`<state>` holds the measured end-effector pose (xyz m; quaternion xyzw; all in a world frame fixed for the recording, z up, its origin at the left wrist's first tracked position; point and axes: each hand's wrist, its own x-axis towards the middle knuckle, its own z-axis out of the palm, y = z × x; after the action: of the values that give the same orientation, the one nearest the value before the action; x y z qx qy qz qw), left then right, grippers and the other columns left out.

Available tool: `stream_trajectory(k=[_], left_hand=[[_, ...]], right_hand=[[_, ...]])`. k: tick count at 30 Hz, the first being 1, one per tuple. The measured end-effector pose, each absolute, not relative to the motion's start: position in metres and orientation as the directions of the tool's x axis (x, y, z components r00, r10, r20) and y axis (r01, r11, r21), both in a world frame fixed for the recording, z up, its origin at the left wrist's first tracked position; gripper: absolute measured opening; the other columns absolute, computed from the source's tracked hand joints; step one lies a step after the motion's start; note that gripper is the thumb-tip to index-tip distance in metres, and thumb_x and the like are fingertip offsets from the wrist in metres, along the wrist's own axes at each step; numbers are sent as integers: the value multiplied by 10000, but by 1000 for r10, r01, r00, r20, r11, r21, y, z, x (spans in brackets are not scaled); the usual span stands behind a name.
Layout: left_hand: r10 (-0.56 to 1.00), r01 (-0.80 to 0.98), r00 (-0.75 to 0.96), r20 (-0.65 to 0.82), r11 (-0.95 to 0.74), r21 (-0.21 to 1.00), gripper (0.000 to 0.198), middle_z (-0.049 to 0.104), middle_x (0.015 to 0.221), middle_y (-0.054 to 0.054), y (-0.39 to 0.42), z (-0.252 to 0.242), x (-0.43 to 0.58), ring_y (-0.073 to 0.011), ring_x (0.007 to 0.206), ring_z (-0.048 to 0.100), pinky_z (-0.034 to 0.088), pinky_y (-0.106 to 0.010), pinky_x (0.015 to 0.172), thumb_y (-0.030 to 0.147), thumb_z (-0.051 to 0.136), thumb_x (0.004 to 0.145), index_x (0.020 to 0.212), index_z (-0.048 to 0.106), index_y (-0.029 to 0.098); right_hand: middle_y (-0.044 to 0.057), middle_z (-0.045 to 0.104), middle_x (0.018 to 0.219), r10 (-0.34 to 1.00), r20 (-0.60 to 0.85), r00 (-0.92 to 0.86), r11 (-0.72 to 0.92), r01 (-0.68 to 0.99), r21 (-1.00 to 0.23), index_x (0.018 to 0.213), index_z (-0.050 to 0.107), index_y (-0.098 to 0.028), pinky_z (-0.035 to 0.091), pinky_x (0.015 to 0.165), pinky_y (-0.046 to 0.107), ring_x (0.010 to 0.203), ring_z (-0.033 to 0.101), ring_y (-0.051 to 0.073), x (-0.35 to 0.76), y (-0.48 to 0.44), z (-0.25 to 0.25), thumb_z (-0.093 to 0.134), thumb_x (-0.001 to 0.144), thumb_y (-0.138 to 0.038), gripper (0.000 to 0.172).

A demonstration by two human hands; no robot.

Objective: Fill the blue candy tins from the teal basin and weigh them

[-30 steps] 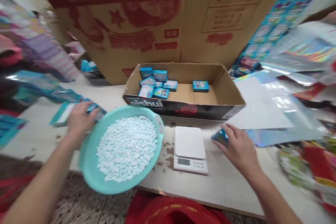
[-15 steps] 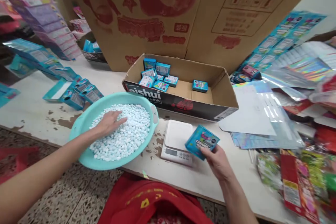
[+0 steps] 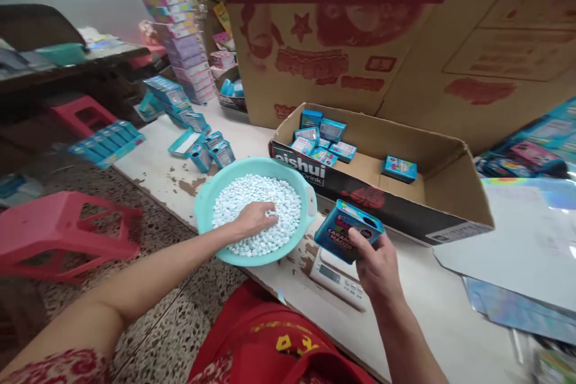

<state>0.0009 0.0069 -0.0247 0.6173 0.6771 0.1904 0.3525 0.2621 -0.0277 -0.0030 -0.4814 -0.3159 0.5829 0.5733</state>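
Observation:
In the head view, my left hand (image 3: 254, 219) is down in a pale turquoise basin (image 3: 206, 210) of small white candies (image 3: 245, 189). Its fingers curl into the candies, and the fingertips are partly buried. My right hand (image 3: 377, 258) grips a small blue candy box (image 3: 344, 234), thumb on the printed front, fingers behind. This box is held tilted above a white kitchen scale (image 3: 339, 279), hiding much of its weighing plate. Whether the box is filled cannot be seen.
Behind the basin stands an open cardboard tray (image 3: 382, 201) with several blue boxes (image 3: 330, 130). A large carton (image 3: 333, 30) rises behind it. More blue boxes (image 3: 213, 150) stand at left, silvery sheets (image 3: 531, 240) lie at right, and a red stool (image 3: 67, 234) is on the floor.
The view has swung left. My right hand has raised the blue box and brought it over the scale, nearer the basin. My left hand's fingers have gone from spread to curled in the candies.

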Motion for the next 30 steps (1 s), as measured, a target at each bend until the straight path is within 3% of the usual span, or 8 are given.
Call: stream_trajectory(k=[5, 7, 9, 11, 16, 20, 24, 30], left_hand=[[913, 358, -150, -380, 409, 840, 125, 497, 538, 22, 5, -19, -7, -141, 494, 494, 353, -221, 460, 297, 662, 678, 696, 608, 186], [853, -22, -166, -495, 499, 867, 165, 563, 622, -6, 4, -15, -11, -128, 461, 506, 348, -205, 400, 296, 691, 684, 749, 591, 181], [789, -434, -113, -604, 507, 745, 210, 596, 684, -33, 3, -9, -15, -119, 450, 521, 342, -182, 357, 233, 733, 649, 788, 589, 172], [771, -621, -68, -634, 465, 632, 207, 585, 674, -32, 3, -1, -18, -110, 435, 515, 317, -160, 325, 186, 721, 651, 806, 586, 164], [826, -756, -77, -559, 317, 572, 78, 570, 679, -26, 4, 14, -18, -103, 475, 540, 365, -141, 339, 237, 582, 805, 811, 555, 164], [756, -841, -129, -641, 259, 475, 246, 616, 735, -74, 10, 11, -13, -169, 558, 620, 506, -239, 418, 351, 428, 928, 888, 566, 152], [768, -860, -105, -632, 249, 445, 220, 547, 615, -30, 12, 3, -15, -132, 445, 532, 386, -172, 329, 335, 448, 921, 824, 546, 163], [791, -882, -112, -601, 200, 427, 180, 526, 614, -23, 13, 1, -28, -117, 466, 512, 361, -150, 336, 297, 520, 866, 740, 507, 169]], right_hand=[[56, 727, 916, 981, -192, 11, -153, -566, -810, 1095, 648, -237, 474, 912, 556, 913, 680, 306, 248, -9, 22, 738, 632, -422, 506], [77, 704, 1068, 990, -138, -40, -133, -619, -774, 1157, 631, -272, 411, 965, 604, 1071, 629, 336, 250, -5, 31, 640, 703, -470, 495], [93, 659, 1184, 992, -100, -81, -129, -638, -759, 1187, 622, -286, 370, 986, 633, 1172, 567, 349, 251, -2, 36, 564, 747, -541, 512], [106, 628, 1233, 988, -94, -124, -153, -648, -746, 1188, 627, -282, 359, 985, 642, 1214, 529, 356, 250, 0, 36, 494, 772, -638, 564], [104, 647, 1173, 962, -131, -238, -263, -693, -671, 1098, 667, -275, 408, 939, 611, 1119, 573, 340, 226, 8, 27, 399, 750, -787, 675], [120, 667, 1087, 892, -166, -420, -426, -658, -621, 1020, 672, -232, 478, 854, 537, 971, 615, 300, 197, 15, 21, 380, 707, -849, 751], [108, 669, 922, 832, -206, -515, -504, -546, -670, 963, 644, -205, 519, 773, 481, 847, 631, 272, 176, 19, 16, 432, 680, -866, 749], [21, 643, 852, 880, -162, -446, -397, -504, -767, 963, 612, -266, 553, 693, 401, 760, 635, 234, 167, 27, 6, 676, 358, -875, 861]])
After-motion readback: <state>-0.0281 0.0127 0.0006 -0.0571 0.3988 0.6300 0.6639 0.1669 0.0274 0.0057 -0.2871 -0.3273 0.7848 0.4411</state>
